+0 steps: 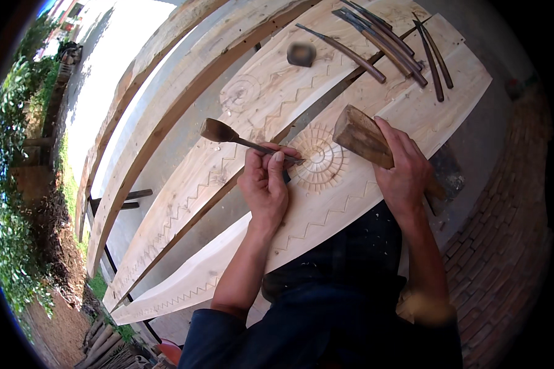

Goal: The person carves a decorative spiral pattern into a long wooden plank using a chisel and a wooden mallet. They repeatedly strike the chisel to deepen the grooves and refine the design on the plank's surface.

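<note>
My left hand grips a wood chisel by its metal shaft. The chisel's wooden handle points up and left, and its tip rests at the left side of a round carved rosette. In my right hand is a wooden mallet, its blocky head held above the rosette's right side, apart from the chisel. The rosette has rings and radiating cuts, and sits in a pale wooden board. A zigzag line is marked along the board's near edge.
A second pale board with another zigzag and a faint circle lies alongside, past a narrow gap. Several carving chisels lie at the far right end. A small dark cup-like block stands behind. Curved timbers extend on the left; brick paving is at right.
</note>
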`<state>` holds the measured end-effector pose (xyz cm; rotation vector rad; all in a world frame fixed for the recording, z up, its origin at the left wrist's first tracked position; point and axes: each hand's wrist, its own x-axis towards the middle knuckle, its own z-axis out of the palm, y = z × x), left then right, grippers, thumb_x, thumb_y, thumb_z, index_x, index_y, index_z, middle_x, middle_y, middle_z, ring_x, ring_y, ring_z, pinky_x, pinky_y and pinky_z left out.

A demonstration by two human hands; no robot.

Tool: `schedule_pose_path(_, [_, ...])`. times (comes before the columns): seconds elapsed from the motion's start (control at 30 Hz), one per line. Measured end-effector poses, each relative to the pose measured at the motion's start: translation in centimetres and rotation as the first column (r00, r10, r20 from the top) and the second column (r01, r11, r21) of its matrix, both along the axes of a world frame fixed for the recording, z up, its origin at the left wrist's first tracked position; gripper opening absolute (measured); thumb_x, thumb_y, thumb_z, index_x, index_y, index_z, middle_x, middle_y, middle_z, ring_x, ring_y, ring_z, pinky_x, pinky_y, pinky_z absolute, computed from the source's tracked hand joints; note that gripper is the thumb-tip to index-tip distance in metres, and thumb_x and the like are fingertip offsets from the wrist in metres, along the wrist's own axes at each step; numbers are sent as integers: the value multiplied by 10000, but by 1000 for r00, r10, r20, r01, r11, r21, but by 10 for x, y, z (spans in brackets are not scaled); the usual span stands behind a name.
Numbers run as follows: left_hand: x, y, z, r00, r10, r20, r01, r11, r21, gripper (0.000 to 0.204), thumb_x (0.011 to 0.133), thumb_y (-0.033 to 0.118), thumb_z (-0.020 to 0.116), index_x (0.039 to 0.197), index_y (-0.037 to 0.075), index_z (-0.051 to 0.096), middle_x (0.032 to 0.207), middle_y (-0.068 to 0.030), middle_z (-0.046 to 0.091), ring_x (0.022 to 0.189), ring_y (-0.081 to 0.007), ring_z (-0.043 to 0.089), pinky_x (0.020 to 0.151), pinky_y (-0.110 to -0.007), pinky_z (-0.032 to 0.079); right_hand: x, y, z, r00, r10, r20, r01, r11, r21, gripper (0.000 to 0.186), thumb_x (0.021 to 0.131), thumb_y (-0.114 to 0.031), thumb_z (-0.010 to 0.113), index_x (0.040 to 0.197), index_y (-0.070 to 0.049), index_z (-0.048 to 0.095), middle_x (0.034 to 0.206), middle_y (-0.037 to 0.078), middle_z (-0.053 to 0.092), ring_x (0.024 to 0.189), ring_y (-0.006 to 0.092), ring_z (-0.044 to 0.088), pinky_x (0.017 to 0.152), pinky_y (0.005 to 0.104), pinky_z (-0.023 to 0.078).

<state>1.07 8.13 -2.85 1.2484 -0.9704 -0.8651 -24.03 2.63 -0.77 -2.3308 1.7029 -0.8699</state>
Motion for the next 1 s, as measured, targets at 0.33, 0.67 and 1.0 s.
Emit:
schedule_pose_path(0.33, [1,0,-3,987,-21,159,24,1000,-17,120,1146,-27,553,1246,-54,614,1053,-123,818,925,-95,725,857,-250,573,1,1,4,1000,1,13,-2,1000,31,913,686,84,894,1532,-178,672,1266,73,758,1150,321,753,933,437,622])
schedule_pose_path(0.67, [1,-2,-5,951,-17,310,23,1000,-17,84,1106,-25,606,1171,-15,658,997,-115,823,848,-159,767,796,-300,601,1,1,4,1000,11,16,-11,999,33,938,678,80,909,1542,-185,657,1263,62,752,1146,314,745,930,438,617])
schedule_pose_path(1.0, [1,-8,16,821,-87,565,94,995,18,64,1039,-22,680,1049,28,641,935,-148,793,780,-334,781,706,-388,610,1,2,4,1000,2,6,-2,999,42,924,688,69,890,1541,-198,657,1253,47,752,1129,303,746,916,441,615])
